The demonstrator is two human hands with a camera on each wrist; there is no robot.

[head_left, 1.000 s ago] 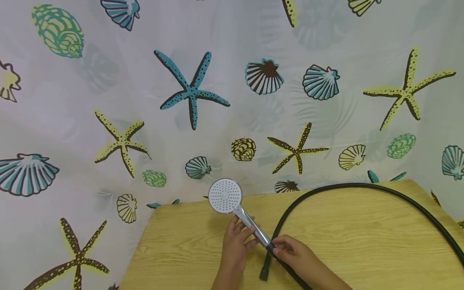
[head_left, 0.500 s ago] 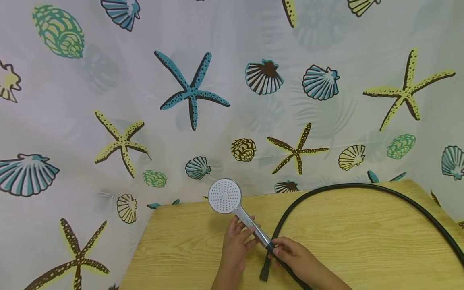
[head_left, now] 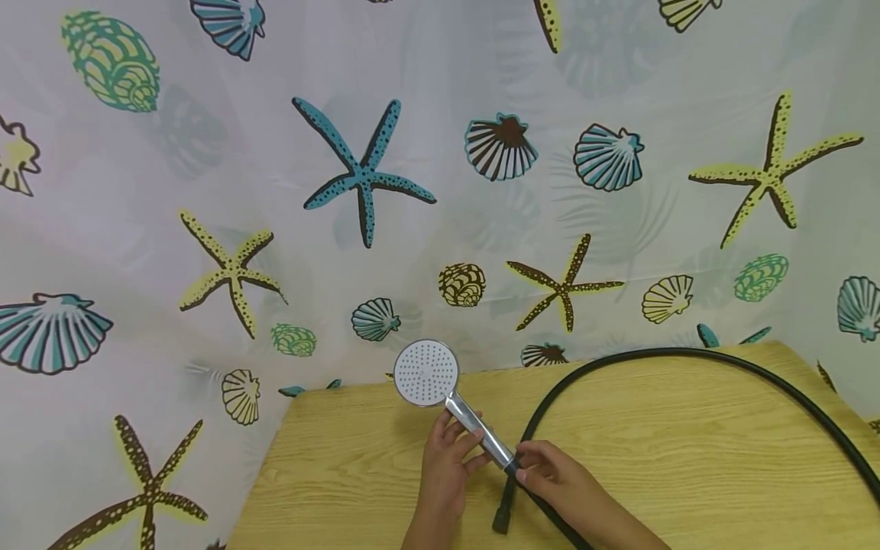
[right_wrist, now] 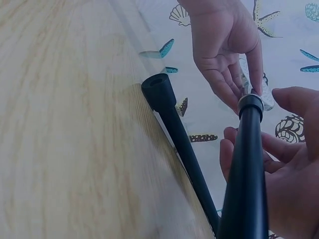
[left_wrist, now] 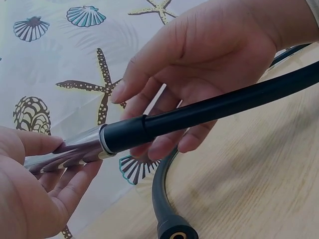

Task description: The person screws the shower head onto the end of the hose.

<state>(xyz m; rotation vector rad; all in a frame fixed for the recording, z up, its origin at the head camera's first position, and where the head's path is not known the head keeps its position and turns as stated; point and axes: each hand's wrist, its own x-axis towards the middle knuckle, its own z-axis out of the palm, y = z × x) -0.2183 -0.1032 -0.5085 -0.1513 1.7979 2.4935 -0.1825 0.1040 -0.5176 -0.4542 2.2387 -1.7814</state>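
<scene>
My left hand (head_left: 447, 466) grips the chrome handle of a shower head (head_left: 426, 373), whose white round face points toward me. The lower end of that handle meets the black collar of a hose (left_wrist: 234, 109), and the two are joined in line. Around this joint is my right hand (head_left: 560, 485); its thumb stands off the collar and its fingers pass loosely behind and under the hose, as the left wrist view shows. The hose's other end, a black connector (left_wrist: 177, 230) with a brass-coloured ring inside, lies on the table just below the joint.
The hose loops in a wide arc over the wooden table (head_left: 687, 428) and leaves at the right edge. Behind the table hangs a white curtain (head_left: 440, 221) printed with starfish and shells, close to the shower head's face.
My right hand's fingers have lifted and loosened slightly around the collar. The left hand and the shower head have stayed nearly in place.
</scene>
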